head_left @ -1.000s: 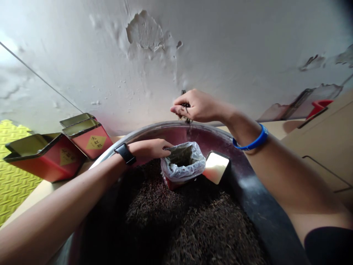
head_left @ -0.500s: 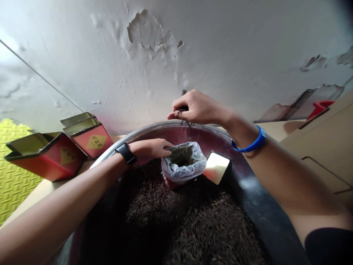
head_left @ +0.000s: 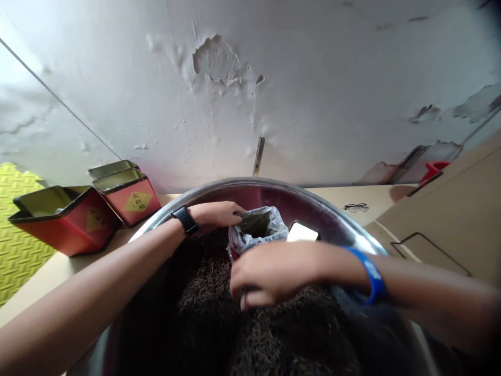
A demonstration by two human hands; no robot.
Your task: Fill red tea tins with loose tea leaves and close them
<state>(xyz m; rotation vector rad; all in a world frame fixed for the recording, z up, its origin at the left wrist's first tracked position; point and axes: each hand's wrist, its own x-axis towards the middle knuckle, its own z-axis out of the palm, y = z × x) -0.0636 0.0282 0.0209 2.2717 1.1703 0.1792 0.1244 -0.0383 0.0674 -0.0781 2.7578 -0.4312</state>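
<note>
Head view, only one available. Note left hand [head_left: 215,213] at near-left edge of plastic liner [head_left: 245,241], with thumb and fingers pinched on the film. Find liner mouth-up inside red container [head_left: 234,256], standing in dark loose leaf [head_left: 207,282] toward the far side of metal basin [head_left: 250,180]. Record right hand [head_left: 270,274] low over the leaf, in front of the container and hiding part of it; see fingers curled, slightly blurred, with a gap beside the thumb. Cannot tell them empty from closed on leaf.

Progress: count as done the spreading of the liner over the container rim — open, folded outward. Judge work as under way, not finished, from the unsealed mouth and the large amount of leaf loose in the basin. Cannot read fill level in the shadowed interior. Count closing of the liner as not yet done.

Also log two open red tins [head_left: 136,201] outside the basin at left, contents unclear, and a white-faced object [head_left: 301,233] just beside the liner — cannot identify.
</note>
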